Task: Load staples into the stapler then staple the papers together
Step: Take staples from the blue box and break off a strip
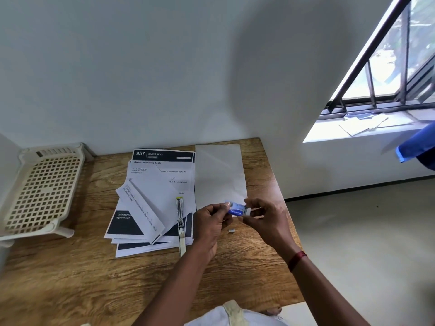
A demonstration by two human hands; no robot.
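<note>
Head view, lower centre: left hand (pixel 211 220) pinches the staple box (pixel 235 211), right hand (pixel 263 217) pinches its other end; pull apart gently and level so nothing spills.

cream perforated rack (pixel 44 184) on left of wooden table (pixel 82 278) | white wall (pixel 141 78) behind | barred window (pixel 388 74) upper right | loose sheets (pixel 362 124) on sill | blue cloth (pixel 419 147) at right edge

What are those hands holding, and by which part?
A small blue staple box: left hand pinches its left end, right hand its right end.
</note>
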